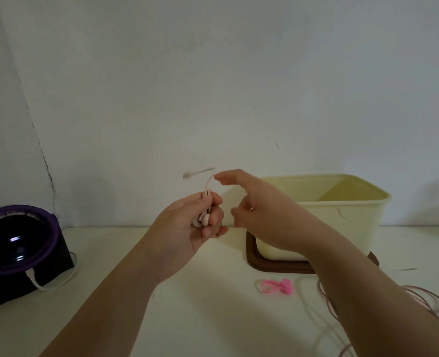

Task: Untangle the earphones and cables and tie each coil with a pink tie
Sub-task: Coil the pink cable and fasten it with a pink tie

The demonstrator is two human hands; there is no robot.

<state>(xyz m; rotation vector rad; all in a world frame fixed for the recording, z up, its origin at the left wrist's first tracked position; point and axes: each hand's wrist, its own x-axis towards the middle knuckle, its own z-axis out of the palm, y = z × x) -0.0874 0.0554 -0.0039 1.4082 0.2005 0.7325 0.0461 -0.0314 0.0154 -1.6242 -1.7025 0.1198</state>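
The left hand clenches its fingers round the coiled earphones, probably to keep the loops together. The right hand, fingers released, hovers beside the blurred cord end. A pink tie waits on the counter below.

This looks like a plain room in a home. A white tabletop meets a bare painted wall with a crack down its left side. A small purple-rimmed desk fan stands at the left, and a cream plastic storage tub sits on a brown lid at the right.
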